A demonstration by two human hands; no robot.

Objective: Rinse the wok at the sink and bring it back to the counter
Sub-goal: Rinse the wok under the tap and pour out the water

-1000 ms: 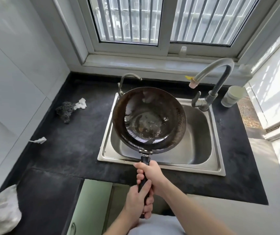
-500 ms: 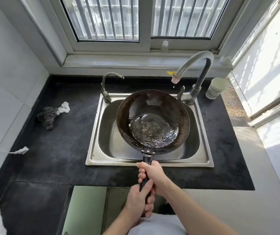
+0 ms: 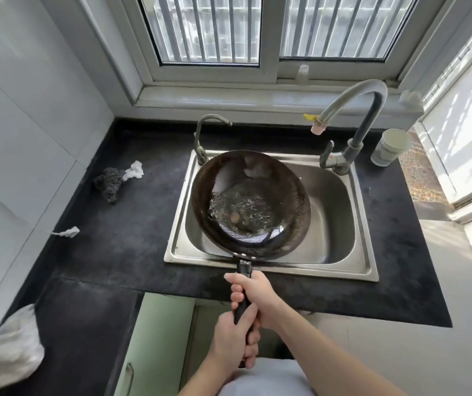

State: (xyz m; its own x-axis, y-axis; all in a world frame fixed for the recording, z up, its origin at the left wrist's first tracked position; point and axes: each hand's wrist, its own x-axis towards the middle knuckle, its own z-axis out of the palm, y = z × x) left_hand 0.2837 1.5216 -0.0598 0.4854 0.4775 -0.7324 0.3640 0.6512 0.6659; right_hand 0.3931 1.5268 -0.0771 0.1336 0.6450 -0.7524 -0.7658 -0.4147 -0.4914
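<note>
A dark round wok hangs over the steel sink, holding a shallow pool of rippling water with a few brown scraps in its bottom. Its black handle points back at me across the sink's front rim. My right hand grips the handle nearer the pan, and my left hand grips it just behind, closer to my body. The grey curved faucet stands at the sink's back right, its pink spout tip above and to the right of the wok; no water runs from it.
A black counter surrounds the sink. A steel scrubber with a white scrap lies at the left, and a second small tap rises at the sink's back left. A pale cup stands at the right. White cloth sits at lower left.
The wok has tipped and shifted over the sink, and the water inside has sloshed across its bottom. Both hands keep their grip on the handle.
</note>
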